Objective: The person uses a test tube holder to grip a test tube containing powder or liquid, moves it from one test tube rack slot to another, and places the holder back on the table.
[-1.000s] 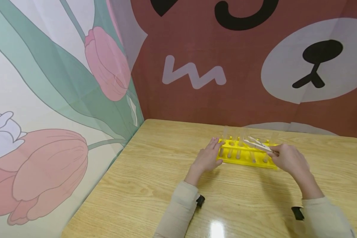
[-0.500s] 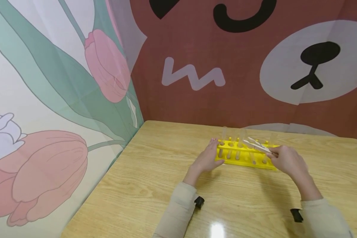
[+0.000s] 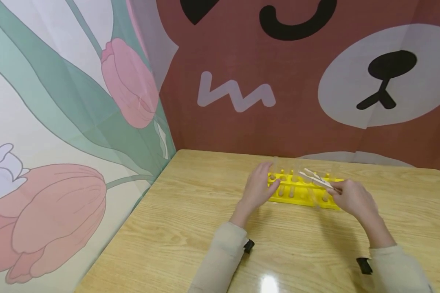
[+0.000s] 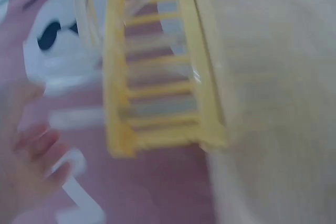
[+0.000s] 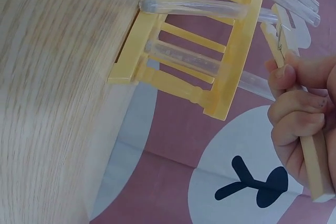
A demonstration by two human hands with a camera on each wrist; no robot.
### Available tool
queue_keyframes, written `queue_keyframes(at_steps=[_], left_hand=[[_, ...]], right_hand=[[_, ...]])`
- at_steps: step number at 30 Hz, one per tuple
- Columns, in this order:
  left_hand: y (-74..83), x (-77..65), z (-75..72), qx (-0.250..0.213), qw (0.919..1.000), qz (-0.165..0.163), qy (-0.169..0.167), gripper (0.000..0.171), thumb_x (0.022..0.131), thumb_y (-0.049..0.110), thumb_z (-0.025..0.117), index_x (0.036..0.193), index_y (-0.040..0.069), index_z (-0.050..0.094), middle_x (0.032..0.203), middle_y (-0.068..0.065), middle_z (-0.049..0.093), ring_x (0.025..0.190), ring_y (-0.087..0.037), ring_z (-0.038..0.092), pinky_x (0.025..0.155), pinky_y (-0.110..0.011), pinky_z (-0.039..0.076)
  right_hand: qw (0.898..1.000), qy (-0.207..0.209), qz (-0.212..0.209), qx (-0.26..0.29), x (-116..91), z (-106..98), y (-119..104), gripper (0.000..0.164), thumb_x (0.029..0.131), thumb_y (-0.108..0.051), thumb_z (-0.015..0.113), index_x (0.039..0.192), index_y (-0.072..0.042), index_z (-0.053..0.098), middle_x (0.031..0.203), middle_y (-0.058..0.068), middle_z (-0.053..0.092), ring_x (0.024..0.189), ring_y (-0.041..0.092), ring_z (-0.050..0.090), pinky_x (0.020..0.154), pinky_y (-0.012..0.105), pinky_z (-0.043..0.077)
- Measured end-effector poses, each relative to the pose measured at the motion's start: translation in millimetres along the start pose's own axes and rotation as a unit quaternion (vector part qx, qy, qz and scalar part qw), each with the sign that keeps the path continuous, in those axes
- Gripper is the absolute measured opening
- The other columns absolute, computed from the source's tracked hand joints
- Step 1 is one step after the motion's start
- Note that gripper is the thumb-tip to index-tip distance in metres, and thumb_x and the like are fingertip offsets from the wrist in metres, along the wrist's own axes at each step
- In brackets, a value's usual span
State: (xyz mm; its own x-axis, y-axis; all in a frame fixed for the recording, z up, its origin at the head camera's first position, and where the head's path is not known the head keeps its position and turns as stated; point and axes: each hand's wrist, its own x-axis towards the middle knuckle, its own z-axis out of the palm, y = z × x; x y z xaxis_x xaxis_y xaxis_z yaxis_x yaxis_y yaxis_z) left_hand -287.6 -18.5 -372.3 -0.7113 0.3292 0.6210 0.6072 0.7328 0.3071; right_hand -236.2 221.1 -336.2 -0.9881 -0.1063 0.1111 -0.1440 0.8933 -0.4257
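Note:
A yellow test tube rack point(image 3: 291, 200) holds several clear test tubes. My right hand point(image 3: 355, 199) grips a wooden test tube clamp point(image 5: 315, 161), fingers curled round its handle. In the right wrist view, the clamp's tip meets the upper end of one test tube point(image 5: 194, 8). That tube slants through the rack, its rounded bottom at the base's front edge. Another tube point(image 5: 184, 57) stands in the hole nearest the rack's right end. My left hand point(image 3: 256, 187) is beside the rack's left end; in the left wrist view its loosely bent fingers are apart from the rack.
The rack stands on a wood-grain table point(image 3: 190, 211) near its back edge. Behind the table hangs a red-brown cloth point(image 3: 234, 130) with a bear print. A tulip-print cloth point(image 3: 58, 211) borders the left side. Both wrists carry black straps.
My left hand has lifted off the rack's left end. The slanted tube's bottom has swung forward, to the rack base's front edge. My right hand keeps its hold on the clamp.

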Motion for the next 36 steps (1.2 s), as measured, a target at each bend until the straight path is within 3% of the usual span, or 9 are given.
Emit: queue_keyframes(at_steps=[4,7,10,13,18,21,24,30,36], left_hand=[[25.9,13.2,-7.1,0.058,0.9891,0.047,0.127,0.011,0.08,0.021,0.064,0.078,0.01,0.064,0.072,0.003,0.06,0.061,-0.007,0.052,0.052,-0.012,0.038],[48.8,25.9,-17.4,0.098,0.9836,0.092,0.121,0.009,0.081,0.02,0.063,0.074,0.015,0.066,0.066,0.008,0.058,0.051,-0.002,0.046,0.044,-0.008,0.029],[72.8,48.0,-28.5,0.163,0.9752,0.135,0.064,0.013,0.086,0.026,0.057,0.085,0.018,0.067,0.076,0.009,0.061,0.064,-0.004,0.049,0.049,-0.009,0.032],[91.0,73.8,-31.3,0.246,0.9581,0.145,-0.023,0.018,0.089,0.031,0.049,0.091,0.023,0.065,0.082,0.011,0.06,0.078,-0.008,0.048,0.061,-0.015,0.036],[99.8,100.6,-10.1,0.292,0.9246,0.069,-0.235,0.019,0.093,0.032,0.043,0.093,0.031,0.062,0.079,0.013,0.056,0.085,-0.011,0.045,0.084,-0.032,0.031],[99.7,108.0,4.2,0.299,0.9023,0.016,-0.31,0.018,0.093,0.033,0.044,0.1,0.035,0.061,0.079,0.012,0.055,0.088,-0.012,0.048,0.093,-0.041,0.026],[98.5,112.3,14.3,0.316,0.8883,-0.014,-0.332,0.02,0.093,0.035,0.045,0.107,0.037,0.059,0.081,0.012,0.055,0.089,-0.013,0.051,0.095,-0.044,0.026],[91.8,115.9,21.9,0.32,0.8775,-0.056,-0.353,0.024,0.093,0.034,0.044,0.114,0.038,0.055,0.078,0.011,0.055,0.085,-0.013,0.054,0.097,-0.045,0.025],[82.8,112.9,29.0,0.276,0.8907,-0.065,-0.356,0.023,0.095,0.026,0.043,0.111,0.033,0.058,0.071,0.008,0.053,0.072,-0.013,0.053,0.096,-0.046,0.023]], right_hand=[[1.0,0.001,0.0,-0.002,0.1,1.0,1.7,0.04,0.087,-0.014,0.056,0.116,0.014,0.051,0.058,0.002,0.047,0.043,0.015,0.033,0.039,0.026,0.027],[1.0,0.001,-0.003,0.001,-0.2,0.6,2.7,0.041,0.087,-0.014,0.056,0.117,0.013,0.051,0.057,0.002,0.046,0.043,0.015,0.033,0.039,0.026,0.027],[1.0,0.005,-0.003,0.004,-0.1,-1.1,3.5,0.041,0.088,-0.014,0.055,0.117,0.014,0.05,0.055,0.002,0.044,0.042,0.014,0.032,0.038,0.025,0.027],[1.0,0.009,-0.002,0.003,0.3,-2.5,3.7,0.041,0.088,-0.013,0.055,0.117,0.014,0.05,0.055,0.002,0.045,0.042,0.014,0.032,0.038,0.025,0.027],[1.0,0.004,0.002,0.008,-0.3,-1.7,3.7,0.042,0.087,-0.015,0.056,0.118,0.013,0.049,0.058,0.002,0.05,0.043,0.014,0.033,0.039,0.026,0.027],[1.0,0.001,0.003,0.008,-0.7,-1.0,3.9,0.042,0.087,-0.015,0.056,0.118,0.013,0.049,0.057,0.002,0.048,0.043,0.014,0.032,0.039,0.025,0.027],[1.0,0.003,0.004,0.008,-0.9,-0.5,3.8,0.042,0.087,-0.015,0.056,0.118,0.013,0.049,0.056,0.002,0.046,0.043,0.014,0.032,0.039,0.025,0.027],[1.0,0.004,0.004,0.003,-0.2,-0.9,2.0,0.042,0.087,-0.015,0.056,0.117,0.014,0.05,0.056,0.002,0.047,0.043,0.014,0.033,0.039,0.026,0.027],[1.0,-0.003,0.005,0.004,-1.0,-0.8,1.8,0.041,0.087,-0.014,0.056,0.117,0.014,0.05,0.058,0.003,0.048,0.043,0.015,0.033,0.039,0.026,0.028]])
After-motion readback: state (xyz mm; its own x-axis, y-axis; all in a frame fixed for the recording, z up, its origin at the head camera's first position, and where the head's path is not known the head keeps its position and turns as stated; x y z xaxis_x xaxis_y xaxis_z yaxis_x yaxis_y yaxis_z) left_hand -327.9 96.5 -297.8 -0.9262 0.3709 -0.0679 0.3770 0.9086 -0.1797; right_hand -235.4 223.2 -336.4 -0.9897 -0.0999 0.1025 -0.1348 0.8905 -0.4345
